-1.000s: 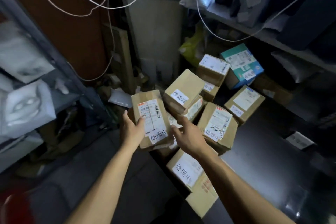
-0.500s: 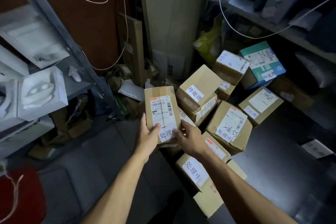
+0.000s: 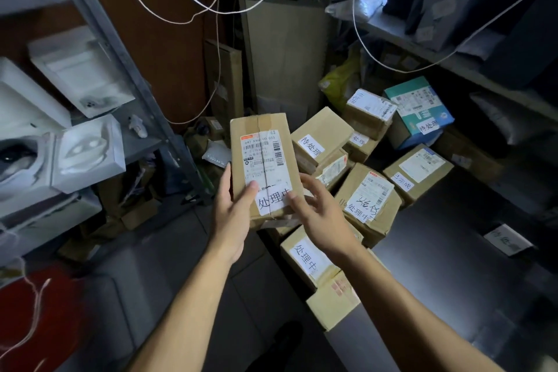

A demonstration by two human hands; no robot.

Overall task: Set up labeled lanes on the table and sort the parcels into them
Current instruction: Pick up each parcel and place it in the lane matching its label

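Observation:
I hold a narrow brown parcel (image 3: 262, 157) upright in front of me, with a shipping label and a white handwritten sticker near its bottom. My left hand (image 3: 234, 214) grips its lower left side, thumb on the front. My right hand (image 3: 320, 216) touches its lower right edge at the sticker. Behind and to the right, several labeled brown parcels lie piled on the dark table (image 3: 453, 266), among them one beside my right wrist (image 3: 370, 202), one under my right forearm (image 3: 305, 260) and a teal box (image 3: 419, 109).
A metal shelf rack (image 3: 120, 54) with white moulded trays stands at the left. A white paper label (image 3: 507, 240) lies on the table at the right. White cables hang overhead. A shelf with bags runs along the upper right. Grey floor lies below.
The parcel has come up off the pile and closer to me, now held more upright. My view has shifted left and nearer the shelf rack.

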